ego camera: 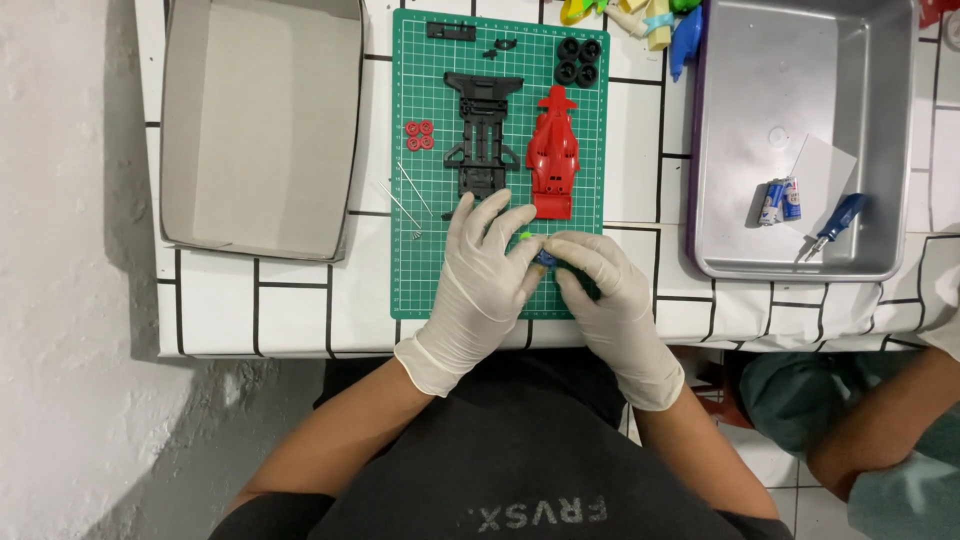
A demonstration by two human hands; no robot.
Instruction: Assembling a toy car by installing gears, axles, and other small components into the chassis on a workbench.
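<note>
White tabletop [300, 300] with black grid lines, pale floor to the left. Green cutting mat [430, 250] in the middle. Small part [541, 257] held between both hands at the mat's near edge: blue, tiny, with a bright green bit [525, 237] just beside it at the fingertips; mostly hidden, shape can't be told. Left hand [482, 275] in a white glove, fingers fanned toward the mat, thumb and forefinger pinching the part. Right hand [605, 290] gloved too, fingers curled inward, tips meeting the left hand's on the same part. Both wrists angle in from the body.

On the mat above the hands: black chassis [483, 135], red car body [553, 152] just beside it, four black tyres [578, 61], four red wheels [419, 135], thin metal axles [410, 195]. Open grey cardboard box [262, 125] to the left. Metal tray [800, 130] to the right holding two batteries [780, 200] and a blue-handled screwdriver [835, 222]. Another person's arm [880, 420] at lower right.
</note>
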